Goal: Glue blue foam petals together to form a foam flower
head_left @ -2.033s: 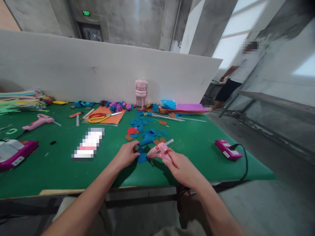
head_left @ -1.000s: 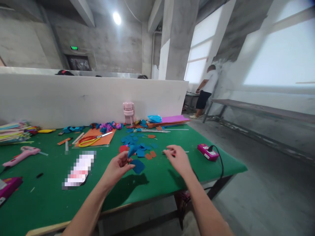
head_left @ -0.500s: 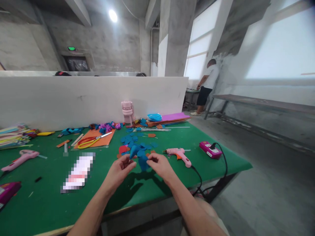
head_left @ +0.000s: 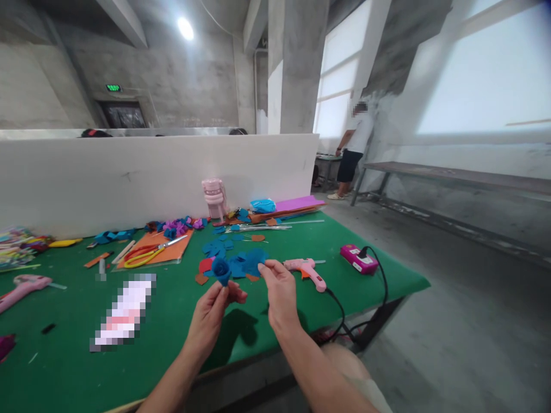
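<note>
My left hand [head_left: 210, 312] pinches the base of a blue felt flower [head_left: 221, 269], whose rolled, cup-like top faces up toward me. In my right hand [head_left: 279, 289], between thumb and fingers, is a blue felt petal [head_left: 255, 261], held out flat just right of the flower and apart from it. Below and behind them, loose blue petals [head_left: 217, 248] lie on the green tabletop, with a red piece [head_left: 206, 265] and a brown piece [head_left: 201, 279] close by. A pink glue gun [head_left: 312, 272] rests just beyond my right hand.
A magenta power box [head_left: 359, 259] with a black cord sits near the table's right edge. Scissors [head_left: 148, 252] lie on orange sheets at left. A pink bottle [head_left: 214, 199] stands against the white partition [head_left: 163, 172]. Another person [head_left: 357, 140] stands far off at right.
The flower has turned so its rolled top faces up. My right hand has lifted and now holds the petal spread out. The view has shifted slightly right.
</note>
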A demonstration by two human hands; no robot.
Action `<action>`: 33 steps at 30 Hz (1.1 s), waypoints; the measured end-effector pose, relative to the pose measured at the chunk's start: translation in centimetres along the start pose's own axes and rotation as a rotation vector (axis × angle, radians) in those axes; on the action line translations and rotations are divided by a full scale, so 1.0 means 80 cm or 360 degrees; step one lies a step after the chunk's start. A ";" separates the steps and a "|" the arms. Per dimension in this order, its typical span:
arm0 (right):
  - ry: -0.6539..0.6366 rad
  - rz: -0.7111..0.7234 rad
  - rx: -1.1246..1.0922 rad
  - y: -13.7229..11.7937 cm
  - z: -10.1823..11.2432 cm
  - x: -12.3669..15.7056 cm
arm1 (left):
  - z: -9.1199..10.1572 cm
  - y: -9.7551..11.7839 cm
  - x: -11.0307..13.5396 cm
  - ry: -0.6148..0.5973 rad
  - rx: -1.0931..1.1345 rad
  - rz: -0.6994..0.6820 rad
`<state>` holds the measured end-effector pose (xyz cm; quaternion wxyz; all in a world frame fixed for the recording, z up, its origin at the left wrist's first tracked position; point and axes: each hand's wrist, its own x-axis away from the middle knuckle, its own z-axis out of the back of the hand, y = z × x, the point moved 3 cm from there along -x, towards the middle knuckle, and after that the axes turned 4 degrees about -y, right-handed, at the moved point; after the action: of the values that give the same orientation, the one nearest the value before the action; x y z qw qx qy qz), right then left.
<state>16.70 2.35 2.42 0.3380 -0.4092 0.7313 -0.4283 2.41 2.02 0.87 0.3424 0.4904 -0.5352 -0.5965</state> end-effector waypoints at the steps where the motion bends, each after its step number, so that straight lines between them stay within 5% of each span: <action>1: -0.0026 -0.0002 -0.0006 0.001 -0.003 0.002 | -0.003 -0.003 0.000 0.0001 0.0058 0.0025; 14: -0.0081 0.0028 0.0148 0.012 -0.011 0.006 | -0.011 0.001 0.002 -0.0130 -0.0453 -0.0003; 22: -0.0184 -0.0152 -0.0042 0.007 -0.015 0.011 | -0.015 0.001 0.000 -0.0195 -0.0374 -0.0037; 33: -0.0103 -0.0117 0.0000 0.010 0.001 -0.006 | -0.015 0.005 0.004 -0.0305 -0.0326 0.0001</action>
<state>16.76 2.94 1.75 0.3456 -0.4493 0.7045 -0.4270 3.38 1.27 1.27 0.3381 0.3936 -0.5019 -0.6920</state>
